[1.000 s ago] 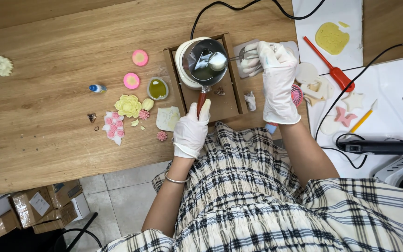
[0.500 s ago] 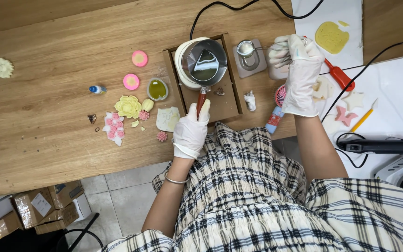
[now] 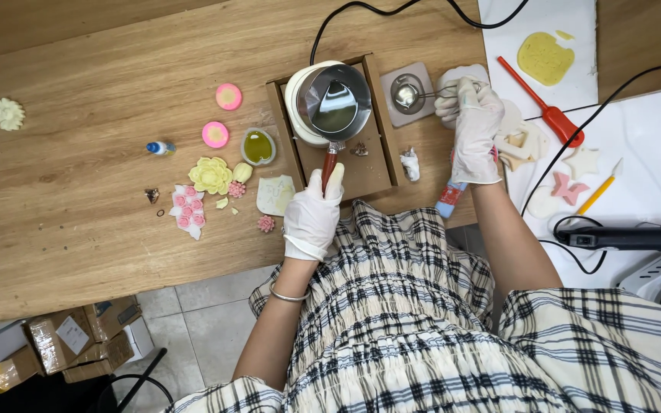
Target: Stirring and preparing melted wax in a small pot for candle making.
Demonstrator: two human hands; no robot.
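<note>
Centrally, on the wooden table (image 3: 78, 191): a steel pot (image 3: 336, 99) holding a shallow pool of clear olive-yellow liquid, seated on a cream round base inside a brown tray (image 3: 369, 172); the tray likely serves to catch drips. Left hand (image 3: 313, 216), white-gloved, fingers wrapped shut around the pot's reddish-brown handle (image 3: 330, 162), thumb laid along it; judged a steadying grip, as the pot sits level and unlifted. Right hand (image 3: 474, 130), also gloved, fingers pinched closed on the wire handle of a small metal ladle (image 3: 407, 95). Ladle bowl hangs directly over a grey mould (image 3: 409, 95) just right of the tray, close above or touching its round cavity; contact cannot be told. Bowl looks shiny and dark inside; whether it carries liquid cannot be told. Mould's nearness to the pot keeps the carry short. Left of the tray: a small glass dish (image 3: 258, 145) of yellow-green liquid, two pink discs (image 3: 222, 115), a yellow flower casting (image 3: 210, 174), a white piece with pink rosettes (image 3: 186, 207), a small blue-capped bottle (image 3: 161, 147), a cream flower (image 3: 7, 113) well apart at the far left. Right: white sheets bearing a yellow casting (image 3: 544, 58), a red-handled tool (image 3: 545, 107), pale shaped pieces, a pink butterfly (image 3: 567, 187), a black-and-red heat tool (image 3: 625, 240), black cables.
</note>
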